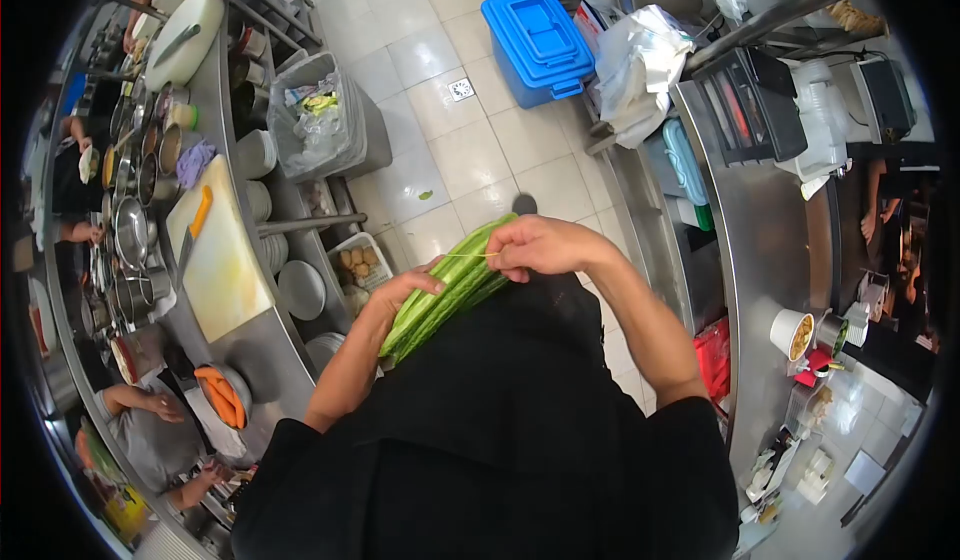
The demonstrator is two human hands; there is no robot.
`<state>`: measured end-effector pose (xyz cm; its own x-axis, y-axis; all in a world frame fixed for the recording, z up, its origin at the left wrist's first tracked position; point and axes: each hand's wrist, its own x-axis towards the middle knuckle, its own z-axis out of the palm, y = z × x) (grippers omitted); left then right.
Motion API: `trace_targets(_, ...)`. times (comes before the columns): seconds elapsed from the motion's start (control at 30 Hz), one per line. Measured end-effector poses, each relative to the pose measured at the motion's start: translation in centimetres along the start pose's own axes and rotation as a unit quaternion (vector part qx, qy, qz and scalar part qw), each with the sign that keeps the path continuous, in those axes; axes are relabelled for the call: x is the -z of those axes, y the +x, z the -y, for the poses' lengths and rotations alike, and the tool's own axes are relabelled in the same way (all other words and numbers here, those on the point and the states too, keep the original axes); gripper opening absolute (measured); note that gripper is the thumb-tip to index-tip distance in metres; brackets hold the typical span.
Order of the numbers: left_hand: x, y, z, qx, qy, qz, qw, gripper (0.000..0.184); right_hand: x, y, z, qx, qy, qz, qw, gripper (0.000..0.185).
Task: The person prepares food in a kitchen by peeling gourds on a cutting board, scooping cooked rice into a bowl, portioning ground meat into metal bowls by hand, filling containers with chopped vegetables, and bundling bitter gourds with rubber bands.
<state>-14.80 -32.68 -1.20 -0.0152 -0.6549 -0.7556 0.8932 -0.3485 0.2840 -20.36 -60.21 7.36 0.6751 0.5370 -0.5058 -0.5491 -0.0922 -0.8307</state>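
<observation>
A bundle of long green vegetables [440,305] with ridged, bumpy skin is held against the front of my black apron; their exact kind is unclear. My left hand [412,285] is closed around the bundle's left side, thumb on top. A thin, pale rubber band [465,255] stretches across the bundle. Its right end is pinched in the fingers of my right hand [535,247], which is at the upper right of the vegetables.
Left, a steel counter carries a cutting board [225,260], an orange-handled knife [200,212] and a bowl of carrots [222,395]. Ahead are a lined bin [375,135] and a blue lidded box [540,50]. Co-workers stand beyond the left counter. Another counter [765,250] runs along the right.
</observation>
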Motion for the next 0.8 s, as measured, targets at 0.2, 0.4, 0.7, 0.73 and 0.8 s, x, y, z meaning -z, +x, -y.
trace_targets(0.2, 1.2, 2.8, -6.8, -0.027, -0.035, 0.012, 0.999, 0.093, 11.6, 4.9, 1.3, 0.027, 0.083, 0.067, 0.994, 0.013)
trace_targets(0.4, 1.4, 4.8, -17.5, -0.087, -0.048, -0.014, 0.995, 0.09, 22.5, 10.3, 6.7, 0.053, 0.021, 0.109, 0.992, 0.015)
trace_targets(0.7, 1.3, 5.9, -31.1, -0.116, -0.045, -0.112, 0.986, 0.069, 25.3, 14.5, 13.8, 0.118, 0.343, 0.179, 0.914, 0.044)
trace_targets(0.73, 1.7, 6.2, -32.6, -0.106, -0.032, -0.132, 0.985, 0.066, 25.2, 16.2, 15.6, 0.116, 0.311, 0.174, 0.927, 0.044)
trace_targets(0.8, 4.6, 7.8, -34.1, -0.118, -0.027, -0.101, 0.988, 0.06, 24.7, 20.7, 17.7, 0.106, 0.264, 0.222, 0.933, 0.036)
